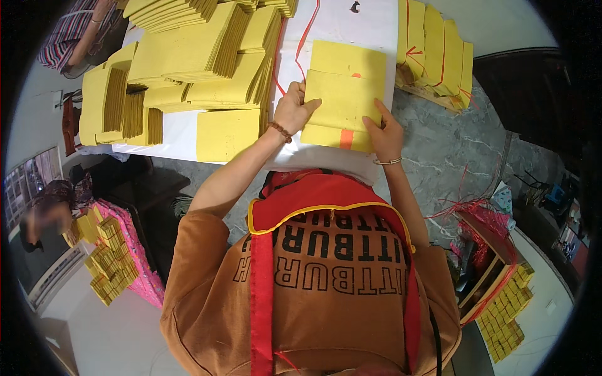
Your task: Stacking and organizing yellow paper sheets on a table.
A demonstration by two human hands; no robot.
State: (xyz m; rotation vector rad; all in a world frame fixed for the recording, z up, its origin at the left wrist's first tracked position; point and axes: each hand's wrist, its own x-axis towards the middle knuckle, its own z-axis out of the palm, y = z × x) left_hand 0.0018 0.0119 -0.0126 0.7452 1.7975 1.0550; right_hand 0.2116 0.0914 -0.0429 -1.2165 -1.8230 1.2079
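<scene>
Both my hands grip a stack of yellow paper sheets (342,100) near the front edge of the white-covered table (179,135). My left hand (293,111) holds its left side, thumb on top, fingers partly hidden. My right hand (385,133) is closed on its right edge, with thumb and forefinger on the paper. Another yellow sheet or stack (348,56) shows beyond it. An orange-red patch (346,139) marks the near strip of paper. A thin red ribbon (305,39) runs across the table just beyond my left hand.
Many yellow paper stacks (182,53) crowd the table on my left. Bundles tied with red string (433,53) stand at the right. A person's arm (84,41) shows far left; another person (53,213) sits by a pink-covered table (150,276). Red strings (483,219) hang at the right.
</scene>
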